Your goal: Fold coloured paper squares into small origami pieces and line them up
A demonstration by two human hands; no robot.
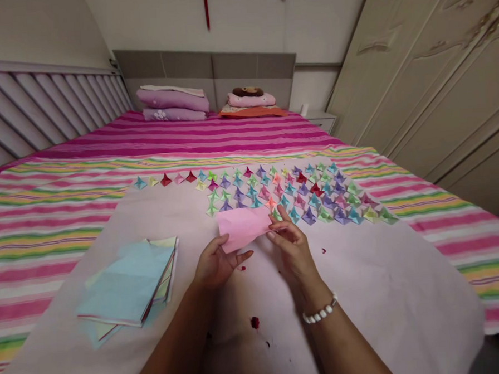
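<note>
A sheet of pink paper (242, 225) is held up above the white paper sheet that covers part of the bed. My left hand (220, 263) pinches its lower left corner, thumb on the near face. On the other side, my right hand (291, 241) grips the right edge between thumb and fingers; a white bead bracelet circles that wrist. Just beyond the pink paper stand rows of small folded paper shapes (308, 215) in many colours. To the left of my hands lies a stack of coloured paper sheets (129, 280), light blue on top.
Small dark red scraps (255, 322) lie on the white paper sheet (364, 304) between and near my forearms. Striped bedding (18, 244) spreads around it. Folded purple bedding (174, 103) and a pink pile (251, 100) rest by the headboard. A wardrobe (428, 88) stands at the right.
</note>
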